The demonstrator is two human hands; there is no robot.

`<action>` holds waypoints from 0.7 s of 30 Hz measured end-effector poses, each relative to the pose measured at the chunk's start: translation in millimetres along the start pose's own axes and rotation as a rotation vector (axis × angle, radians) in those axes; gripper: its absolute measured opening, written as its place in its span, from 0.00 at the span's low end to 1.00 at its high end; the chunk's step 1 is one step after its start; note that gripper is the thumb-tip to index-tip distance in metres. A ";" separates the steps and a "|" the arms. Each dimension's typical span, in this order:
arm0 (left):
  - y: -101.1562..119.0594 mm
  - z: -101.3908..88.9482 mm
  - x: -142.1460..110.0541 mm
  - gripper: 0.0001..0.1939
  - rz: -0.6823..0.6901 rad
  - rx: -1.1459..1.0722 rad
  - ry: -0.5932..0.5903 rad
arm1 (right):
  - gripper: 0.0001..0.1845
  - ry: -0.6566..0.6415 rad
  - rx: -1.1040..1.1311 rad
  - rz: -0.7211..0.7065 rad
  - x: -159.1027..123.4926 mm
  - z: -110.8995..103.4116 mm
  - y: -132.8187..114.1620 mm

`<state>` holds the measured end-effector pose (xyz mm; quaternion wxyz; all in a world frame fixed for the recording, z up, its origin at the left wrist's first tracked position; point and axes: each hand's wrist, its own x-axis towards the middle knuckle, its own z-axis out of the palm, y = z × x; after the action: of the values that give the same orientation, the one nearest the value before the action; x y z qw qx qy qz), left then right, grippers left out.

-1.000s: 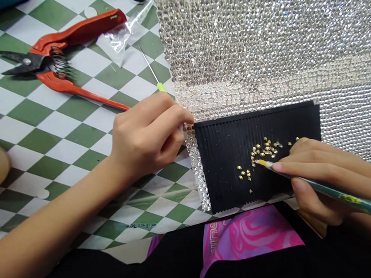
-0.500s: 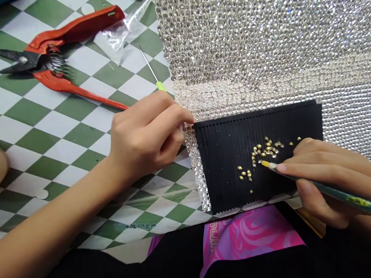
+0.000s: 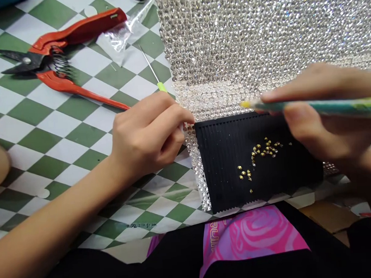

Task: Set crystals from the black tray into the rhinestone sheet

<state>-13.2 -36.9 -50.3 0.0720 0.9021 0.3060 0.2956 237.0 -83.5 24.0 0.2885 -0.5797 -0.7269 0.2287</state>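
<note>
In my right hand (image 3: 321,115) is a green rhinestone picker pencil (image 3: 333,104) with a yellow tip. Its tip hovers at the far edge of the black ridged tray (image 3: 226,153), over the pale rows of the rhinestone sheet (image 3: 245,40); whether a stone sticks to it is blurred. Loose gold-backed rhinestones (image 3: 268,148) lie scattered in the tray. My left hand (image 3: 146,132) is closed, its index fingertip at the tray's far left corner and the sheet's left edge; what its fingers pinch is hidden. The tray rests on the sheet.
Orange-handled cutters (image 3: 52,65) lie at the upper left, beside a small clear plastic bag (image 3: 115,41). Just beyond my left hand is a thin awl (image 3: 155,74) with a lime handle. A green-and-white checked cloth (image 3: 90,160) covers the table.
My right hand has lifted from the stones in the tray and moved away from me with the pencil, to the sheet's pale rows. My left hand stays in place.
</note>
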 end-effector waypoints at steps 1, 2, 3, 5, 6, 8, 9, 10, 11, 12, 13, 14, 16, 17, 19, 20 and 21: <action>0.1 -0.2 -0.2 0.14 -0.007 -0.007 -0.004 | 0.22 0.005 0.001 -0.007 9.5 6.8 -0.9; 0.0 -0.3 -0.4 0.14 -0.013 -0.012 -0.011 | 0.24 0.001 -0.004 -0.026 19.1 13.9 -2.2; -0.3 -0.4 -0.6 0.14 -0.015 -0.015 -0.019 | 0.24 -0.017 -0.016 -0.061 28.4 20.5 -3.9; -1.1 -0.5 -1.0 0.14 -0.012 -0.019 -0.025 | 0.20 -0.081 -0.056 -0.152 44.9 30.9 -7.1; -1.6 -0.6 -1.3 0.14 -0.007 -0.020 -0.024 | 0.18 -0.120 -0.085 -0.189 51.6 34.3 -8.3; -2.1 -0.6 -1.6 0.14 0.000 -0.019 -0.023 | 0.18 -0.176 -0.142 -0.224 60.7 38.0 -9.5; -2.2 -0.7 -1.7 0.13 0.000 -0.016 -0.025 | 0.19 -0.190 -0.161 -0.226 63.0 38.8 -9.5; -2.2 -0.8 -1.8 0.13 -0.002 -0.012 -0.028 | 0.20 -0.196 -0.171 -0.229 64.1 39.1 -9.2; -2.1 -0.9 -1.8 0.13 -0.004 -0.010 -0.031 | 0.20 -0.200 -0.175 -0.238 64.3 39.3 -8.6; -1.9 -1.0 -1.7 0.13 -0.006 -0.009 -0.033 | 0.20 -0.201 -0.173 -0.251 63.9 39.5 -7.9; -1.8 -1.1 -1.6 0.14 -0.005 -0.010 -0.034 | 0.20 -0.204 -0.168 -0.265 63.2 39.9 -7.0; -1.7 -1.1 -1.4 0.14 -0.005 -0.009 -0.033 | 0.20 -0.211 -0.168 -0.271 62.6 40.5 -6.1; -1.8 -1.0 -1.0 0.13 -0.001 -0.010 -0.028 | 0.20 -0.226 -0.181 -0.269 62.0 42.0 -4.4; -1.9 -0.9 -0.9 0.13 0.000 -0.010 -0.025 | 0.20 -0.230 -0.188 -0.266 62.1 42.8 -3.7; -2.1 -0.7 -0.7 0.13 0.002 -0.012 -0.019 | 0.19 -0.223 -0.192 -0.275 62.6 43.1 -2.7; -2.1 -0.7 -0.7 0.13 0.003 -0.014 -0.019 | 0.18 -0.210 -0.184 -0.288 62.4 42.1 -2.3; -2.0 -0.7 -0.6 0.13 0.003 -0.018 -0.018 | 0.17 -0.191 -0.178 -0.307 61.3 40.0 -1.9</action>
<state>-15.0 -35.8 -50.6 0.0822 0.9046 0.3012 0.2903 198.4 -24.1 5.5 0.1975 -0.4610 -0.8481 0.1710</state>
